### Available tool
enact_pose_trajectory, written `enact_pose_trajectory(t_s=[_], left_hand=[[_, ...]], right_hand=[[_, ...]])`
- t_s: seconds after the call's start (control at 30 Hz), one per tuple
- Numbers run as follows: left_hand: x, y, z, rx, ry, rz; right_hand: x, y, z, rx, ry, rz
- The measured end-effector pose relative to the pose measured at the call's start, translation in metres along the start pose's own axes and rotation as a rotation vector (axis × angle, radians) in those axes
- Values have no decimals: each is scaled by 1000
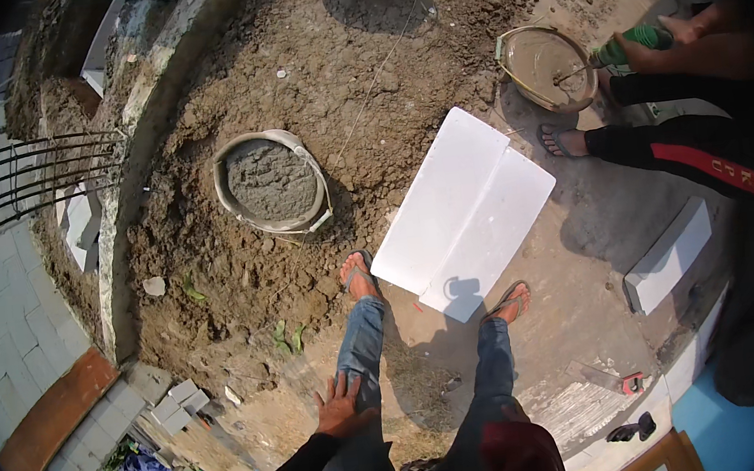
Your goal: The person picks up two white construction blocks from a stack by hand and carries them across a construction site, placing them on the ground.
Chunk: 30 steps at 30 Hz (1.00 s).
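Left hand [342,413] spread, back upward, apparently resting on left leg [362,332]

Super bright daylight, looks like sun from high up, and the white slabs [457,203] glare near blown out. Hard-edged shadow [464,302] on their near end, another on the ground right of them. Fisheye bends the paving [4,306] far left of them; far right goes murky.

1 head-worn fisheye view, facing down, from standing height
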<state>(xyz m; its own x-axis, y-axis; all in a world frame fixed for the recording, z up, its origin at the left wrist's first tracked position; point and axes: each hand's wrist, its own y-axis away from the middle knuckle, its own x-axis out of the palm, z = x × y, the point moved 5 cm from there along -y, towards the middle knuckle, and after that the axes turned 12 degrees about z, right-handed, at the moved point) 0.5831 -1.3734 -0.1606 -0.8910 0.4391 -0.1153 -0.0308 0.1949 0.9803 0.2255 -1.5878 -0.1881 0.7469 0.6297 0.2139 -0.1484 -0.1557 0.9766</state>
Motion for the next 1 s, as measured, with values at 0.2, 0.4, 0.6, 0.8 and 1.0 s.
enact_pose_trajectory(t_s=[0.2, 0.4, 0.6, 0.8, 1.0], left_hand=[[36, 95, 8, -68, 348, 107], [88, 138, -27, -20, 459, 112], [178, 168, -72, -13, 568, -52], [287, 149, -38, 237, 762, -223], [347, 198, -6, 229, 1224, -187]], right_hand=[[44, 89, -2, -98, 584, -344], [3, 91, 41, -373, 547, 64], [-12, 214, 43, 166, 788, 190], [-17, 269, -9, 280, 712, 79], [40, 229, -37, 204, 612, 303]])
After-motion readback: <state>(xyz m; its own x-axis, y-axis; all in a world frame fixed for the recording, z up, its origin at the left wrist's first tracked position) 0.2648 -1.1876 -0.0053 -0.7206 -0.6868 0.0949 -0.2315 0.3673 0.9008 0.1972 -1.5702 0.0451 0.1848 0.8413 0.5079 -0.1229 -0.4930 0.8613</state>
